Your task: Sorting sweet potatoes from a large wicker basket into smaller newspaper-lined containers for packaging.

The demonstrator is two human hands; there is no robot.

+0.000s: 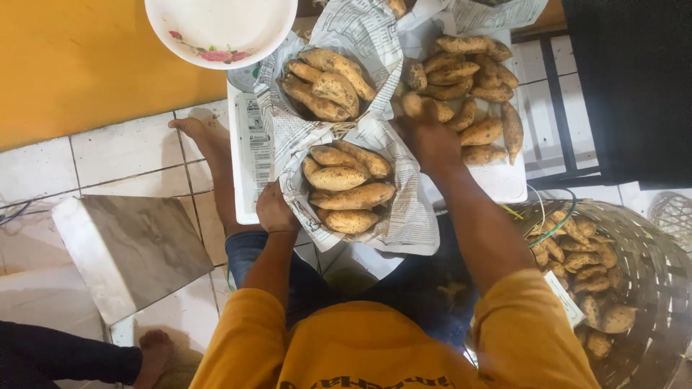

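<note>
Hand point(277, 211) at newspaper bundle point(351, 189) edge, tiles point(122, 155) leftward

The white flowered bowl point(220, 29) is cut off by the top edge, and the woven basket point(652, 288) of sweet potatoes runs off the right and bottom edges. The right hand point(429, 137) is blurred, so its grip on the sweet potato point(412, 105) under its fingertips cannot be judged. The left hand point(275, 210) has its fingers hidden behind the newspaper bundle point(407, 216).
</note>
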